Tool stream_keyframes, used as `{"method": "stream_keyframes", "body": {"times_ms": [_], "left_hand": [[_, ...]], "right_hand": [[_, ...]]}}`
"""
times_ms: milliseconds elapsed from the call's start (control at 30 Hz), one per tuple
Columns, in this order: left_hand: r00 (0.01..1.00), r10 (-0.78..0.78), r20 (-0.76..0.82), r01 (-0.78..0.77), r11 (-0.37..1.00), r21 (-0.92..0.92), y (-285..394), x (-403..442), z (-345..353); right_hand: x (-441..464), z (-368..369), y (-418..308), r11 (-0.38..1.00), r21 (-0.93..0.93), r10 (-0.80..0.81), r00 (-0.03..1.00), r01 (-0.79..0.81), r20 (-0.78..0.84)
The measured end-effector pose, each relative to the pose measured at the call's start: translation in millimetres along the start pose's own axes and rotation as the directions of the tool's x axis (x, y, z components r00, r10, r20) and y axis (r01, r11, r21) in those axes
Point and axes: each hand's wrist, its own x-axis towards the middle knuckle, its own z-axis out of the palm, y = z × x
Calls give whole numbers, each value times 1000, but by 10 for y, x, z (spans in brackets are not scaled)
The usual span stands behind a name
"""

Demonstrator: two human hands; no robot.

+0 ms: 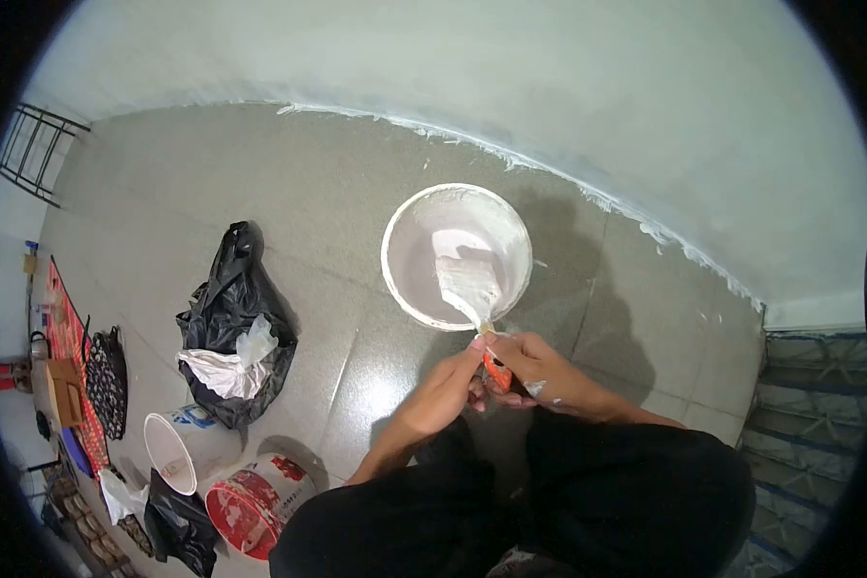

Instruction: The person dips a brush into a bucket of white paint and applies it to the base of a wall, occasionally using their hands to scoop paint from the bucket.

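Both of my hands are around a putty knife (469, 287) with an orange handle, its wide blade coated in white paste. The blade points away from me, over the near side of a white bucket (392, 236) that has pale paste inside. My left hand (440, 393) pinches the tool near its neck with the thumb. My right hand (546, 371) is closed round the handle from the other side and has white smears on it. Parts of the fingers and the handle are hidden.
White paste lines the base of the wall (549, 87). To the left lie a black plastic bag (231, 289) with white packaging, a white bucket (178, 451) on its side and a red-and-white bucket (260, 506). A metal grille (804, 414) stands at right.
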Motion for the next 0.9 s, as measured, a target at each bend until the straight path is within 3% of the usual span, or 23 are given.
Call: {"method": "stream_keyframes", "body": {"times_ms": [67, 167, 267, 367, 467, 567, 767, 900], "left_hand": [[1000, 2, -21, -2, 1000, -6, 37, -4, 8], [999, -44, 18, 43, 998, 34, 147, -33, -50], [997, -76, -32, 78, 996, 35, 234, -69, -42], [998, -69, -7, 70, 997, 37, 256, -83, -88], [996, -84, -41, 76, 983, -166, 361, -134, -69], [982, -189, 19, 186, 942, -279, 445, -183, -151], [980, -197, 25, 197, 950, -243, 577, -234, -228], [981, -192, -18, 185, 962, -199, 594, -264, -221]], "right_hand": [[48, -33, 59, 985, -175, -9, 996, -7, -88], [72, 1, 72, 909, -405, -164, 978, 97, -132], [136, 8, 97, 839, -513, -295, 945, 183, -144], [11, -119, -89, 321, -946, -349, 934, 40, -79], [-105, -360, -226, 176, -976, -596, 803, 130, -1], [29, -546, -381, -245, -949, -508, 807, 200, 301], [306, -666, -451, -323, -904, -369, 842, 281, 394], [372, -610, -343, -312, -897, -369, 830, 313, 418]]}}
